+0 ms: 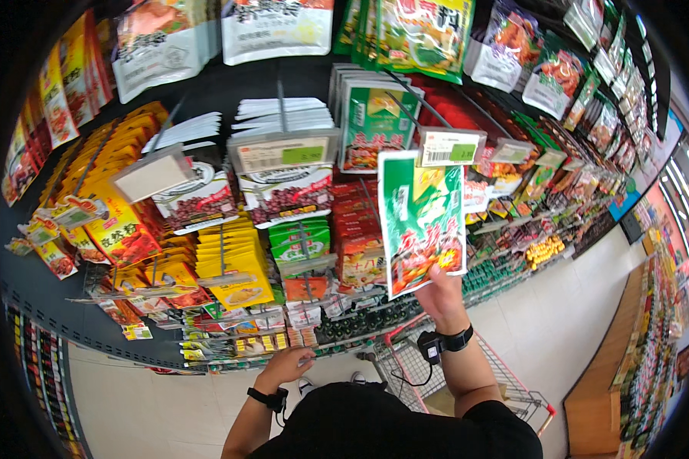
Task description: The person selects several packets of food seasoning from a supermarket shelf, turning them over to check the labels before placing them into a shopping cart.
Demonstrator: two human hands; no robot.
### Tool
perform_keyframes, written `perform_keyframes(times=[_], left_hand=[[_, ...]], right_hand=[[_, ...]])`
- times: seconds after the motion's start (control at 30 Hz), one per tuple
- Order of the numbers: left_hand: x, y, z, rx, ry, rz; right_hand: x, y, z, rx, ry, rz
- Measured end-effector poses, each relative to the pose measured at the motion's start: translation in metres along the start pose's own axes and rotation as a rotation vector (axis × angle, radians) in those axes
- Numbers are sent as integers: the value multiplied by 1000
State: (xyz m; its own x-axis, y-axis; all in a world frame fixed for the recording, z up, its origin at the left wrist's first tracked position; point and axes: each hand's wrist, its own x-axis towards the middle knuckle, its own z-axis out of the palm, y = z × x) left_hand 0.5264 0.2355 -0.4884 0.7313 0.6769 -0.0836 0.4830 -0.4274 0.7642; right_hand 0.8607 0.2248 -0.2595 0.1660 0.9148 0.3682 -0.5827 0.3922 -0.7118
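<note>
My right hand (443,295) is raised before the rack and grips the lower edge of a green and white seasoning packet (422,212), its thumb on the front. The packet is upright, slightly tilted, and its top right corner lies by a price tag holder (451,148). A similar green packet (373,126) hangs on a hook just behind, to the left. Low in front of my body is my left hand (287,365), holding nothing, its fingers loosely curved and apart. Both wrists wear black straps with small devices.
Hooks with yellow packets (229,264), bean-picture packets (290,192) and red packets (359,224) project from the dark rack. Bottles (344,330) line a lower shelf. A wire shopping cart (402,367) with a cardboard piece stands below my right arm. A wooden-sided display (600,367) is at right.
</note>
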Motion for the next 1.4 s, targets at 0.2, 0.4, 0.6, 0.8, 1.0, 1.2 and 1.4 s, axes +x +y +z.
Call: perform_keyframes(times=[0.2, 0.4, 0.6, 0.8, 1.0, 1.2, 1.4], left_hand=[[47, 43, -4, -38, -77, 110], [77, 110, -19, -268, -45, 335], [89, 134, -18, -519, -118, 387], [74, 141, -12, -791, -157, 365], [61, 128, -5, -830, -28, 149], [48, 118, -5, -777, 132, 61], [33, 122, -5, -886, 99, 87]], right_hand=[[-69, 30, -57, -52, 136, 281], [-100, 19, -61, -414, 48, 287], [-101, 30, -57, -888, -15, 58], [-98, 39, -45, -1204, -357, -83], [-99, 48, -18, -1280, -496, -40], [-91, 64, -36, -1297, -483, -278], [-91, 80, -42, -558, 36, 242]])
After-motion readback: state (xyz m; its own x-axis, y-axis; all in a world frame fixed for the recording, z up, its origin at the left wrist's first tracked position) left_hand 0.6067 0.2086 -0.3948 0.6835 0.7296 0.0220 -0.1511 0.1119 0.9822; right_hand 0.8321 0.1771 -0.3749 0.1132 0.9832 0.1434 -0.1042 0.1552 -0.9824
